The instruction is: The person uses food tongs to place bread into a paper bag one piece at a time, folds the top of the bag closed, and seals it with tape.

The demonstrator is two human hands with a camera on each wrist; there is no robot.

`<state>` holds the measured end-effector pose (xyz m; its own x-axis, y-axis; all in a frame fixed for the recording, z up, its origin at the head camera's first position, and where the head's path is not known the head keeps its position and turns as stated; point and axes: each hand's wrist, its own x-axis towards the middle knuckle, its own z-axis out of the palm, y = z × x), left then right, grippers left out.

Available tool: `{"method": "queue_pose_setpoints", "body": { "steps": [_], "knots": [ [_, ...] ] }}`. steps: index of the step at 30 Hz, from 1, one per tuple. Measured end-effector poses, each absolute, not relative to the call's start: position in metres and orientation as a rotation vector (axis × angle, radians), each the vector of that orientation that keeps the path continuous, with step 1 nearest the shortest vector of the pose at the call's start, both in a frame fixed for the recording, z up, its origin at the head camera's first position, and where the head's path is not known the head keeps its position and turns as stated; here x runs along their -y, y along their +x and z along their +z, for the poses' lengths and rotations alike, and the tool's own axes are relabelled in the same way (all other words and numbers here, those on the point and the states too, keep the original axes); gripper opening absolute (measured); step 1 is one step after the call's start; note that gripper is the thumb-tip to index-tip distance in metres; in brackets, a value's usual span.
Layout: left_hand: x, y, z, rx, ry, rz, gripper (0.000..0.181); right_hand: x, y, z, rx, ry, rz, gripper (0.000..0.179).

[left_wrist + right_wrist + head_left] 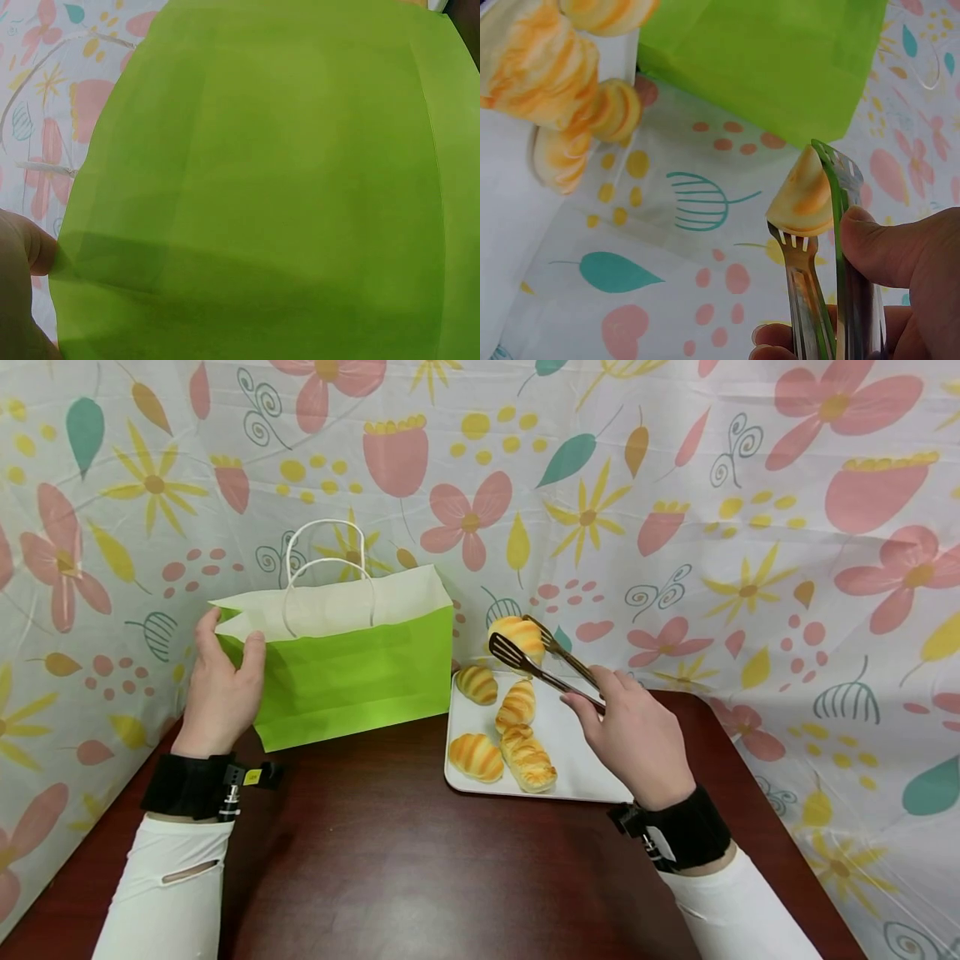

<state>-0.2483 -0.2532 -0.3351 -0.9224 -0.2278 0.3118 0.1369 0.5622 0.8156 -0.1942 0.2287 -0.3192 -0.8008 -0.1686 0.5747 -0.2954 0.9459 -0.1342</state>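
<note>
A green paper bag (352, 681) with a white inside and white cord handles stands upright on the table. My left hand (220, 697) grips its left end at the top, the thumb at the front corner and fingers at the back one. My right hand (641, 739) holds metal tongs (810, 292), and a striped bread roll (804, 199) is pinched between their slotted ends. The roll is raised above the far edge of a white tray (581, 764). Several other breads, including a twisted loaf (528, 760) and a small roll (476, 685), lie on the tray's left half.
The dark wooden table (420, 877) carries the bag and tray side by side, with the bag's right end close to the tray. A flower-patterned curtain (480, 460) hangs right behind them and along both sides.
</note>
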Motion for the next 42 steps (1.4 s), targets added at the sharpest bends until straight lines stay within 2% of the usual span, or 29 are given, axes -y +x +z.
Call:
{"method": "queue_pose_setpoints", "body": {
  "steps": [14,32,42],
  "knots": [
    [0.255,-0.248,-0.334,2.416,0.096,-1.313,0.077,-0.213,-0.209,-0.289,2.448,0.409,0.23,0.036],
    [0.254,-0.246,-0.335,2.415,0.089,-1.322,0.076,-0.181,-0.233,-0.253,2.481,0.457,0.232,0.056],
    [0.252,-0.247,-0.334,2.403,0.063,-1.33,0.076,-0.151,-0.245,-0.236,2.472,0.539,0.142,0.048]
  ]
}}
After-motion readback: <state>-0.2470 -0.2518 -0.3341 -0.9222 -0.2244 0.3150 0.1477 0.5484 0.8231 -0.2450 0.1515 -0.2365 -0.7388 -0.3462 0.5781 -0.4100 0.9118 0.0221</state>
